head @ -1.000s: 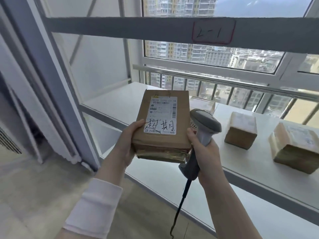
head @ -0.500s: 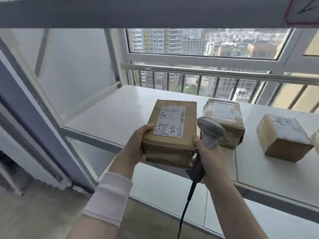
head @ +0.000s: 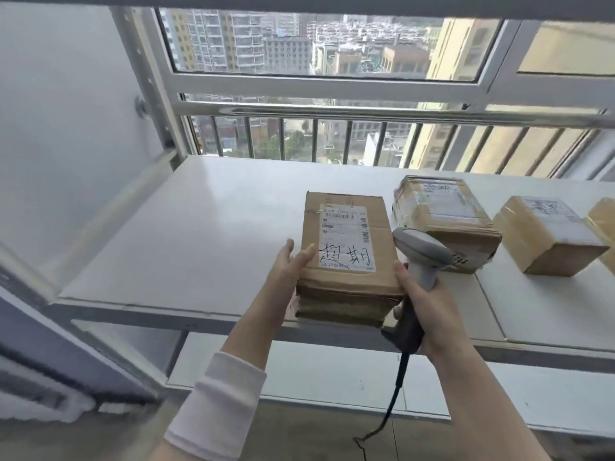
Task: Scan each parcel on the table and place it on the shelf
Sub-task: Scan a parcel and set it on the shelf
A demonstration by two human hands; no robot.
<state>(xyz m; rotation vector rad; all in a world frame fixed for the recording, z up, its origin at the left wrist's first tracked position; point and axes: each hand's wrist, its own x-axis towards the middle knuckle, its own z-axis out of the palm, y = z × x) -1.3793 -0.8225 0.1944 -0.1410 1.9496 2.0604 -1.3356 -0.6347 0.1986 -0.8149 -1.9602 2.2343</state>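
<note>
Left fingers [head: 309, 252]: clasped on the flat brown cardboard parcel [head: 342, 281]. One tip lies on its top face beside the label and another along its left edge; the rest are hidden underneath.
Left hand [head: 288, 274]: palm against the parcel's left side. A white knit sleeve [head: 216, 407] covers the forearm.
Right fingers [head: 399, 272]: clenched round the handle of the grey pistol-shaped barcode scanner [head: 421, 249]. The thumb tip touches the parcel's near right corner.
Right hand [head: 432, 314]: holds the scanner upright, its head just beside the parcel's right edge.
Cable: a black scanner cable [head: 396, 387] hangs from the base of the handle toward the floor.
Parcel, face: top side up, showing a white printed label [head: 346, 241] with black handwritten characters.
Parcel, place: over the front edge of the white shelf board [head: 199, 234], far end above the board and near end overhanging the edge. Cannot tell whether it touches the board.
Neighbours: a tape-wrapped brown box [head: 442, 221] sits on the board just right of the parcel, behind the scanner head. A second brown box [head: 545, 234] stands further right, apart. A third box [head: 604, 227] is cut off at the frame edge.
Below: a lower white shelf board [head: 332, 371].
Behind: a metal window railing [head: 332, 111] runs along the board's back edge.
</note>
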